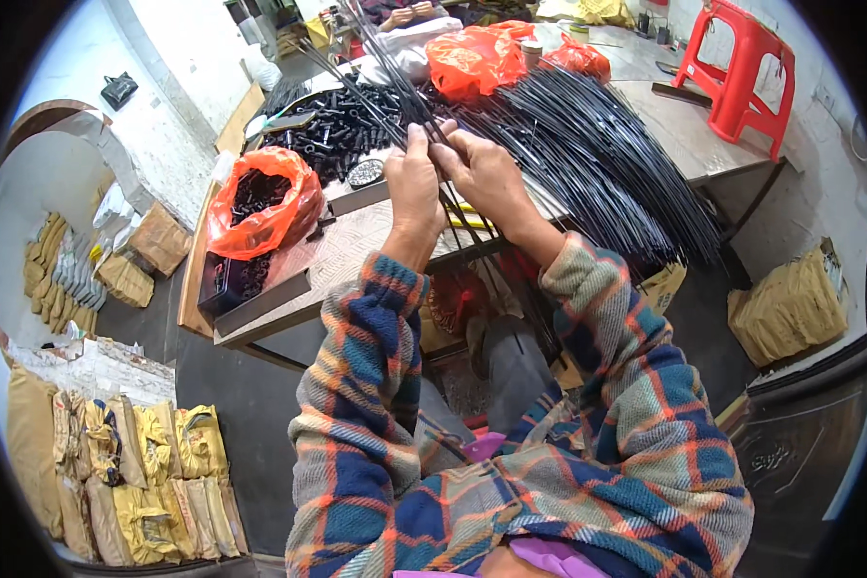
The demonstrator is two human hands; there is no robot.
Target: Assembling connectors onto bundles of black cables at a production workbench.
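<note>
A bundle of thin black rods runs between my two hands above the table's near edge, its upper ends leaning away and left. My left hand is closed round it, thumb up. Beside it and touching, my right hand also grips the rods, fingers curled; the lower ends hang down past the table edge. To the right lies a large heap of similar black rods. Left of my hands are a pile of short black tubular parts, a small round container and an open red plastic bag of small black pieces.
More red plastic bags lie at the table's back. A red plastic stool stands on the table at far right. Another person's hands show across the table. Wrapped packages sit on the floor right, with several stacked sacks lower left.
</note>
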